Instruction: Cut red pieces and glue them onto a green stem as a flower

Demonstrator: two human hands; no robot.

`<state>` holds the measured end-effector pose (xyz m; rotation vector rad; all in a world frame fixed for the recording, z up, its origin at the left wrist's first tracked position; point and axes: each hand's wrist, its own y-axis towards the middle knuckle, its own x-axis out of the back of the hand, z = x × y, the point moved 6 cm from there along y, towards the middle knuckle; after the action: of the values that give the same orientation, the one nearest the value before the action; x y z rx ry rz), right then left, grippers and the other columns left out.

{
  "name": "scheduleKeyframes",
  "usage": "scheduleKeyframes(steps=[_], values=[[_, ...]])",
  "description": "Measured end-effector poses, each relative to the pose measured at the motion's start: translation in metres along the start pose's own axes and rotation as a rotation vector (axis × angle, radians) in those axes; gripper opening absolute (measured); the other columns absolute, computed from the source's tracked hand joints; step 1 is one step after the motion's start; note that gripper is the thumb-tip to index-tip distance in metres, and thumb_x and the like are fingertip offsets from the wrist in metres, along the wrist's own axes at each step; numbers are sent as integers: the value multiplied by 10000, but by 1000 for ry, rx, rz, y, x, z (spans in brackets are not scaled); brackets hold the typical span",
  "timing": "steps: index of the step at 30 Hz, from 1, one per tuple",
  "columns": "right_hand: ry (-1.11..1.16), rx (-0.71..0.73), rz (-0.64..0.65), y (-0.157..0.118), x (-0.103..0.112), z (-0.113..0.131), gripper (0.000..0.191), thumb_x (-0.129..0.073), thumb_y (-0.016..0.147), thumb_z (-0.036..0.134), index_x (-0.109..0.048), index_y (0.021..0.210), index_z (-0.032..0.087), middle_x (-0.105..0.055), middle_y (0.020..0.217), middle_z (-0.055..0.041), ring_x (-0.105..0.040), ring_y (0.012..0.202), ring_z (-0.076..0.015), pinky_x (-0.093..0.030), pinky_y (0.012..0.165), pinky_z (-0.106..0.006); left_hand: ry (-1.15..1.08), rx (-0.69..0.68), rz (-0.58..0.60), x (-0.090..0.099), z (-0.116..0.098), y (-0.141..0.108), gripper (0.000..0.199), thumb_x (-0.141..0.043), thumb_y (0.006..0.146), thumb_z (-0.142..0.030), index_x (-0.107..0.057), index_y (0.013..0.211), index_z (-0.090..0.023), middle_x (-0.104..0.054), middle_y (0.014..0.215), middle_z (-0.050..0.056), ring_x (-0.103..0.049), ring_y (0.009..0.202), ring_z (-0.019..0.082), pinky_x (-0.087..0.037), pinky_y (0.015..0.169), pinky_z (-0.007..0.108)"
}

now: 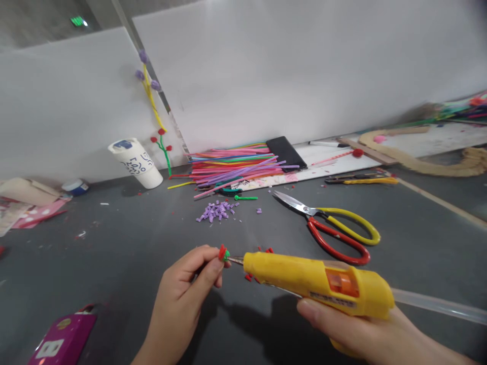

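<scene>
Between thumb and fingers, my left hand [186, 294] pinches a small red and green craft piece [224, 252]. My right hand [342, 324] is wrapped round the handle of a yellow hot glue gun [300, 276]. The metal nozzle [236, 259] points left and meets, or nearly meets, the green part of the piece; I cannot tell which. A clear glue stick [437, 304] sticks out of the gun's back. Several small red bits [248, 277] lie on the table behind and below the nozzle.
Scissors [323, 218] with red and yellow handles lie open beyond the gun. Purple bits [216, 211], pipe cleaners [232, 165] and a black phone [286, 153] lie further back. A white cup [137, 165] stands at the left wall, a purple power strip [63, 340] front left.
</scene>
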<state>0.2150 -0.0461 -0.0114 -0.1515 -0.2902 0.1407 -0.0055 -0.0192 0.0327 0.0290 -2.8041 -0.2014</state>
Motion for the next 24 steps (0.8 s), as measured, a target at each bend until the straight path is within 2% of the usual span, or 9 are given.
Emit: scheduleKeyframes(steps=[4, 8, 11, 13, 15, 17, 19, 21, 24], values=[[51, -62, -60, -2, 1, 7, 439, -668, 617, 567, -643, 975, 316, -660, 705, -27, -636, 670, -267, -559, 540, -342, -32, 13, 6, 1, 3, 0, 160, -608, 831, -316, -716, 729, -259, -565, 559, -26, -516, 584, 152, -401, 607, 257], [60, -81, -49, -2, 3, 18, 404, -682, 619, 508, -637, 967, 308, -703, 843, -38, -637, 647, -235, -542, 511, -309, -59, 22, 26, 0, 7, 1, 154, -605, 838, -313, -720, 754, -255, -569, 567, -29, -521, 599, 148, -397, 618, 253], [67, -107, -5, -3, 2, 24, 377, -689, 618, 467, -635, 948, 293, -712, 871, -39, -645, 646, -225, -531, 493, -291, -92, 40, 15, -1, 8, 1, 150, -610, 833, -304, -724, 759, -240, -570, 563, -30, -525, 601, 147, -395, 616, 253], [91, -115, 20, -4, -1, 25, 357, -674, 634, 455, -633, 941, 278, -713, 865, -35, -657, 677, -227, -541, 519, -289, -99, 59, 26, -3, 6, 0, 166, -609, 830, -298, -725, 737, -225, -577, 567, -28, -523, 591, 141, -393, 617, 254], [77, -107, -15, -4, 0, 23, 335, -651, 670, 451, -631, 946, 263, -708, 897, -37, -665, 739, -233, -554, 569, -293, -105, 66, 17, -4, 3, -1, 166, -608, 827, -283, -730, 730, -224, -581, 558, -30, -534, 600, 140, -396, 630, 251], [-8, -70, -50, 0, 2, 21, 335, -645, 686, 462, -633, 944, 248, -695, 949, -52, -662, 775, -242, -557, 598, -307, -123, 80, -35, -2, 2, -1, 147, -621, 812, -270, -734, 727, -232, -576, 542, -38, -539, 597, 137, -397, 632, 245], [-122, 19, -36, 7, 2, 23, 290, -633, 710, 463, -627, 901, 244, -685, 920, -55, -651, 751, -234, -544, 600, -309, -128, 106, -82, 3, 3, 0, 131, -635, 798, -270, -739, 725, -235, -592, 546, -41, -523, 571, 126, -394, 615, 239], [-226, 136, 27, 13, -3, 30, 179, -589, 767, 416, -595, 818, 245, -660, 808, -36, -621, 671, -201, -513, 586, -294, -135, 118, -90, 7, 6, 3, 117, -649, 788, -263, -745, 730, -232, -600, 532, -40, -513, 563, 120, -392, 606, 232], [-361, 201, 175, 16, -17, 40, 65, -573, 751, 236, -520, 786, 221, -586, 746, -12, -550, 574, -155, -468, 549, -274, -200, 120, -164, 19, 11, 8, 91, -675, 771, -260, -750, 729, -233, -589, 507, -47, -495, 561, 103, -394, 610, 206]])
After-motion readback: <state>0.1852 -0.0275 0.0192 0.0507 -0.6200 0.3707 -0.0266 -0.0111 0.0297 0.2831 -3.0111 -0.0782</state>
